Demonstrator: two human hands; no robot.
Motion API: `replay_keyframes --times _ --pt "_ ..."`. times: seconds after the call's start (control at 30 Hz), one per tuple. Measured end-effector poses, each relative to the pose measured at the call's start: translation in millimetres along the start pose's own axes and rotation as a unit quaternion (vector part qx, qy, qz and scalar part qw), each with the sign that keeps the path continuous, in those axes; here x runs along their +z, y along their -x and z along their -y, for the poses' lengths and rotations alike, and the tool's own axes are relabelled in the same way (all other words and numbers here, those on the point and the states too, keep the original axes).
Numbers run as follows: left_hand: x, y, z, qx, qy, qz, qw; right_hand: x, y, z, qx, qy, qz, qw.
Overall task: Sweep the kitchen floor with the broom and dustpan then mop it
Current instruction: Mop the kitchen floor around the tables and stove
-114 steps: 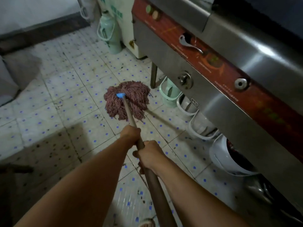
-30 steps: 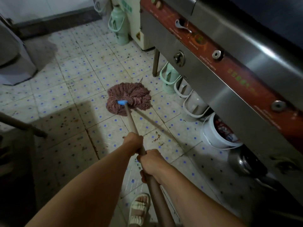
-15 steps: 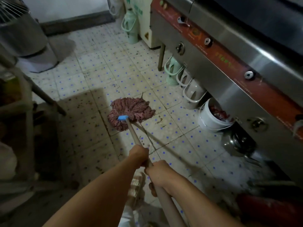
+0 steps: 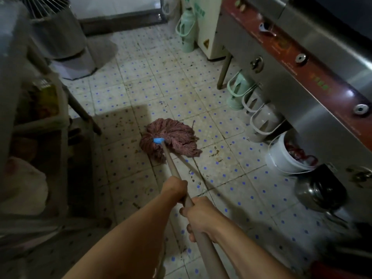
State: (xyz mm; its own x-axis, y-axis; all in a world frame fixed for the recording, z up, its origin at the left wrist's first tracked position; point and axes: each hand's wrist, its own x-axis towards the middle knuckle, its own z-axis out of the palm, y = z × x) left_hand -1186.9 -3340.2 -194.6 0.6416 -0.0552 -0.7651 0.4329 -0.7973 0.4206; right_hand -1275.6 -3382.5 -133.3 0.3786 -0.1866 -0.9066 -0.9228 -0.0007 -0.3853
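Mop head (image 4: 170, 140) dragged nearer | both hands' fingers grasp handle (image 4: 174, 168) | stove lettering unreadable

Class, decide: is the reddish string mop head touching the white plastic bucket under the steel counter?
Apart. The head view shows bare tiled floor between the reddish string mop head and the white plastic bucket.

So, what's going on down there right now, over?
Left hand and right hand grip mop handle. Mop head flat on tiled floor. White bucket close on right.
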Motion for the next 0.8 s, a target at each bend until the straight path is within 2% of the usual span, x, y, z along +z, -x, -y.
replay_keyframes --times 0.3,0.4,0.53,0.8 --pt "-100.4 -113.1 -14.8 0.009 -0.03 -0.041 0.999 59.1 -64.9 119.9 -0.055 0.044 0.003 0.998" --pt "-139.3 -149.4 -16.8 0.01 -0.036 -0.058 0.998 78.0 -85.4 161.3 -0.033 0.014 0.016 0.999" --pt "-178.4 -189.0 -17.6 -0.016 -0.008 -0.087 0.996 105.3 -112.2 208.1 -0.063 0.057 0.022 0.996" --pt "-203.7 -209.5 6.6 -0.038 0.036 -0.105 0.993 148.3 -133.6 218.3 -0.043 0.014 0.008 0.999"
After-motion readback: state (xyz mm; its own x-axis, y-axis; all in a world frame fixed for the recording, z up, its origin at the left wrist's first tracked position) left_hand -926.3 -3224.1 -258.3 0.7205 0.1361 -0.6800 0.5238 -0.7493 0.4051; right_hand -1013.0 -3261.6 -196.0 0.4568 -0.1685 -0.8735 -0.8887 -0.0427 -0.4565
